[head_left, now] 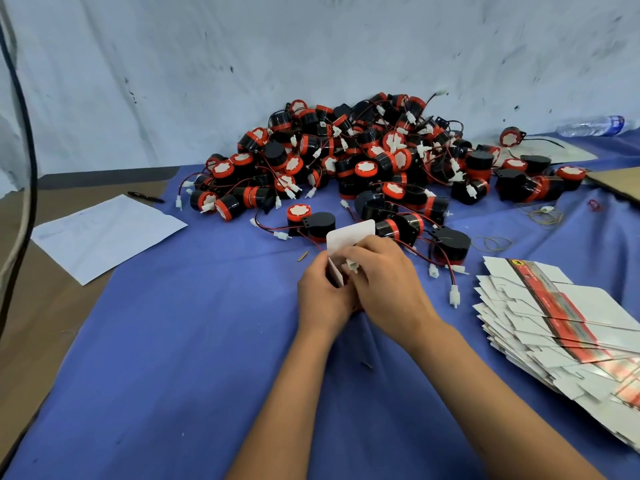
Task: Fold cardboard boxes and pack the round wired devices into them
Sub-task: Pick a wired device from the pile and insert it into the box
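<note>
Both hands met at the middle of the blue cloth [194, 341], working one small white cardboard box [350, 235]. The left hand [323, 296] gripped the box's near side, fingers curled round its edge. The right hand [384, 282] covered the box from the right, fingers pinching at its opening, where a white connector plug [352, 265] poked out between them (the device itself was hidden under the hands). The box's rounded top flap stood up behind the fingers.

Just beyond lay the pile of black-and-red round wired devices [363, 157], heaped against the pale backdrop, stragglers touching the box area. To the right sat a fanned stack of flat unfolded boxes [561, 327], white with red stripe. Left side: a white paper sheet [104, 233] with a black pen [145, 197] near it. Far right: rubber bands [491, 242] and a plastic water bottle [592, 125] lying down.
</note>
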### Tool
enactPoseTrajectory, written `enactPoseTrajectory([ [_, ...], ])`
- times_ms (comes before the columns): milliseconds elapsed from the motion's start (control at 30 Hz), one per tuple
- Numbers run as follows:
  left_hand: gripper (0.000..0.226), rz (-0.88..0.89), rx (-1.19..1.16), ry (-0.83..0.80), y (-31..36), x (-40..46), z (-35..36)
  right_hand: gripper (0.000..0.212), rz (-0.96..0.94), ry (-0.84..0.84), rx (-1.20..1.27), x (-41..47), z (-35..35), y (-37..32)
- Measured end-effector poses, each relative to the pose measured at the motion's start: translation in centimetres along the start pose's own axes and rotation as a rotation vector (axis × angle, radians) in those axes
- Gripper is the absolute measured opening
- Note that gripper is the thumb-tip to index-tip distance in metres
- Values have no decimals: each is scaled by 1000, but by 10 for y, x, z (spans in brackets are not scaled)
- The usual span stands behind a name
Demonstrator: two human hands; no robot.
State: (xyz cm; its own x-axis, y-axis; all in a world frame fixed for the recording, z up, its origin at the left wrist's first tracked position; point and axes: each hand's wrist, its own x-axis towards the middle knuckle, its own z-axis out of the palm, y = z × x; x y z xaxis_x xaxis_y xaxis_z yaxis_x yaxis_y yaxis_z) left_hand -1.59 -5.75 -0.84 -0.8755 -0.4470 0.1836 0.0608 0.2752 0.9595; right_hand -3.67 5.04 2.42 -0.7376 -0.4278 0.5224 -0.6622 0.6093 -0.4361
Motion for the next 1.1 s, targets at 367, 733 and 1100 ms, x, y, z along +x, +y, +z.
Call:
enactPoseTrajectory([
  [367,21,-52,-188,-105,0,-1,-1,19,83,84,20,1,-7,1],
  [733,12,-20,-230,-159,1,0,-5,14,181,14,-165,-2,-2,-10],
  [1100,33,8,-251,-208,8,-3,-8,33,54,-409,-95,16,-21,1],
])
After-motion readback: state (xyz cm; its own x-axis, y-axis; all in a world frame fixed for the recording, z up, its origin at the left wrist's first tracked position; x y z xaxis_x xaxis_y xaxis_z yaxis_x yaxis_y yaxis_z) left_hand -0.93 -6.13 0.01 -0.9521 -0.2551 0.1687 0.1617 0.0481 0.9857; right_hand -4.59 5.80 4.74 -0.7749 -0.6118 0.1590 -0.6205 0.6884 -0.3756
